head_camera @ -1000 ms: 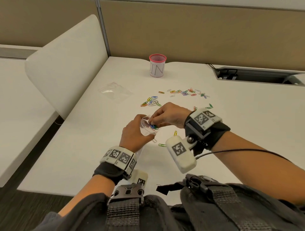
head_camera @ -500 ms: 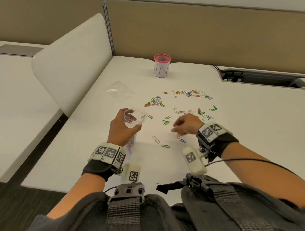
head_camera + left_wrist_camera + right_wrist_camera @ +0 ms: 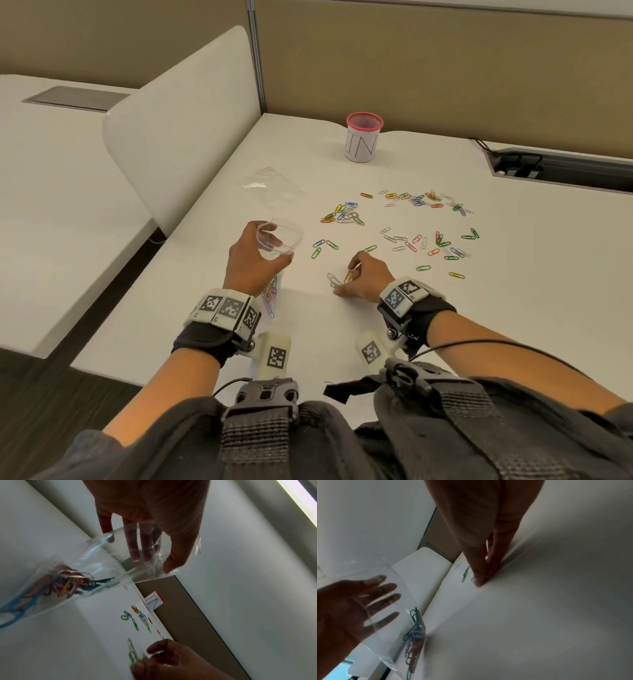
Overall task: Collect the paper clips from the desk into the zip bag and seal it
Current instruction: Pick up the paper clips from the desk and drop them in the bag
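My left hand (image 3: 251,262) grips a clear zip bag (image 3: 279,240) near its top and holds the mouth open above the white desk (image 3: 513,308). Several coloured clips (image 3: 68,584) lie in the bag's lower end, which hangs below the hand. To the right, my right hand (image 3: 364,277) is down on the desk, its fingertips pinching a few paper clips (image 3: 344,278), yellow, green and silver. In the right wrist view the fingertips (image 3: 479,580) press together on the desk surface. Many loose clips (image 3: 421,240) are scattered further back on the desk.
A second clear bag (image 3: 270,186) lies flat at the back left of the desk. A pink-rimmed mesh cup (image 3: 363,142) stands near the back wall, a cable slot (image 3: 548,168) to its right. A white curved divider (image 3: 178,137) borders the desk's left side.
My right hand left the bag's mouth and dropped to the desk, then closed its fingers on clips near the front. My left hand carried the bag leftward and further back on the desk.
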`<state>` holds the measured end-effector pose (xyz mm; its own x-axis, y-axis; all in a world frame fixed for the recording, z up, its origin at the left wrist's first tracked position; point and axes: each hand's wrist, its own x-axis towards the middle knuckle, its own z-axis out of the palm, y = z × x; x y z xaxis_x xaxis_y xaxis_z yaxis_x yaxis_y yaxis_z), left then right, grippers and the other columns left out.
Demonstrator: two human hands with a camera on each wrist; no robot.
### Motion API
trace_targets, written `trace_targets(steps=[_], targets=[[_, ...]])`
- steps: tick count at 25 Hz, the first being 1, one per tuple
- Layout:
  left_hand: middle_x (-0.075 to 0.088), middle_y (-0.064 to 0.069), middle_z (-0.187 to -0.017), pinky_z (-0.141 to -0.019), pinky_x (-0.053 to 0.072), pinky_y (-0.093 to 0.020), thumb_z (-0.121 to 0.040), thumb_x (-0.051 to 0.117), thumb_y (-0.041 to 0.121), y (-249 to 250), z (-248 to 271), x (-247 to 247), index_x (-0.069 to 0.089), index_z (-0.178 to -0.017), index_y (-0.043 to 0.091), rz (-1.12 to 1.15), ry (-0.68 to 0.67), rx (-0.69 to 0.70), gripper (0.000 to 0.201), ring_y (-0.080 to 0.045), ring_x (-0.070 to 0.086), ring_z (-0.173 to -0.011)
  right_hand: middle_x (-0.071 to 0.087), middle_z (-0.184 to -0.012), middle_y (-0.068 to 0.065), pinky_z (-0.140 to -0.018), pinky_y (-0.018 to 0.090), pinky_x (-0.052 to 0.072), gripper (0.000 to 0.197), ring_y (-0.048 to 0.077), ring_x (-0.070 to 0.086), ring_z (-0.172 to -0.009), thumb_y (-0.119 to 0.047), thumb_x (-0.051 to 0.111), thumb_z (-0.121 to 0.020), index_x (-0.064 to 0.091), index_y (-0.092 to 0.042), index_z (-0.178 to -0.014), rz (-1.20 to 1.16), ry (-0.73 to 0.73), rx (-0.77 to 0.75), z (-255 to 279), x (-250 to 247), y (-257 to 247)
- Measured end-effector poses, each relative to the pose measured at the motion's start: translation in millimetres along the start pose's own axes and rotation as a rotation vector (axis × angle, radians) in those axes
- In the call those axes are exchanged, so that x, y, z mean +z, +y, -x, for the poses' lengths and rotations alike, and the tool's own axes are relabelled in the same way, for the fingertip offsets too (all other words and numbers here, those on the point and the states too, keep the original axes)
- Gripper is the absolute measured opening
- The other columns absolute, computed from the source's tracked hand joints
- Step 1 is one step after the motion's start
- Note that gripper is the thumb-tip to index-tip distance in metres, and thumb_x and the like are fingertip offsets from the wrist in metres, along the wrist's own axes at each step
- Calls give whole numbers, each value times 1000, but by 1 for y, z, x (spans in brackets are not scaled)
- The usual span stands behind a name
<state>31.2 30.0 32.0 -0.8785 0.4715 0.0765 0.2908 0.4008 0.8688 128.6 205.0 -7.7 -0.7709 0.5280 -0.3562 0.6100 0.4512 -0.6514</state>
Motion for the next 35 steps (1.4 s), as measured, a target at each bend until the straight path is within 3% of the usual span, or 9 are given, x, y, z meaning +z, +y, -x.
trace_targets(steps=[3, 6, 11, 16, 20, 23, 26, 30, 35], targets=[[62, 0, -95, -83, 33, -20, -71, 71, 13, -2, 1, 0, 49, -108, 17, 5, 4, 2, 43, -14, 55, -94, 54, -98, 13, -91, 39, 48, 34, 25, 54, -85, -9, 71, -77, 55, 0, -105, -38, 170, -130, -13, 1, -3], [62, 1, -93, -82, 33, -20, -71, 71, 13, -2, -1, 0, 49, -107, 18, 5, 3, -10, 43, -14, 54, -93, 47, -132, 16, -100, 35, 39, 38, 28, 49, -118, -19, 61, -86, 53, -4, -120, 128, 253, -177, -25, -10, 3], [63, 1, -94, -81, 33, -20, -70, 71, 15, -3, -2, 4, 49, -107, 19, -2, 5, -18, 43, -14, 54, -92, -1, -159, 11, -120, 41, 4, 80, 26, -2, -148, -49, 50, -88, 12, -13, -148, 348, -54, -73, -23, 3, 1], [65, -1, -97, -77, 33, -15, -70, 72, 15, -4, 0, 6, 49, -108, 18, -7, -1, -12, 44, -14, 55, -92, -5, -160, 9, -119, 42, 2, 55, 29, -7, -147, -10, 33, -99, 11, -19, -149, 533, -259, -292, -20, 23, -16], [65, -1, -97, -81, 34, -20, -71, 71, 15, -3, 2, 6, 49, -109, 18, -9, -1, -18, 44, -14, 55, -93, 2, -160, 6, -120, 34, 5, 53, 23, 1, -148, -1, 25, -99, 15, -16, -149, 571, -308, -308, -18, 22, -15], [65, -2, -100, -82, 34, -22, -71, 71, 16, -2, 2, 6, 49, -110, 18, -14, -13, -18, 45, -15, 55, -94, 30, -154, 9, -116, 28, 18, 38, 22, 29, -141, -24, 34, -100, 44, -6, -132, 366, -293, -205, -18, 17, -15], [65, -4, -103, -83, 36, -24, -70, 71, 16, -1, 2, 8, 49, -110, 17, -11, -23, -6, 45, -17, 56, -95, 54, -135, 17, -101, 27, 34, 34, 25, 50, -120, -17, 44, -96, 58, 4, -119, 285, -213, -216, -15, 9, -16], [65, -3, -101, -83, 36, -24, -70, 71, 17, 0, 3, 9, 49, -109, 19, -11, -38, -8, 45, -17, 56, -94, 62, -120, 15, -92, 29, 41, 30, 28, 56, -112, -4, 47, -90, 63, -5, -116, 591, -57, -379, -6, 2, -12], [63, 0, -96, -83, 37, -24, -70, 72, 17, 0, 7, 10, 49, -109, 17, -22, -64, 8, 45, -18, 56, -93, 68, -109, 14, -82, 27, 45, 22, 28, 60, -103, 1, 53, -84, 69, -3, -99, 587, 25, -330, -9, -4, -14]])
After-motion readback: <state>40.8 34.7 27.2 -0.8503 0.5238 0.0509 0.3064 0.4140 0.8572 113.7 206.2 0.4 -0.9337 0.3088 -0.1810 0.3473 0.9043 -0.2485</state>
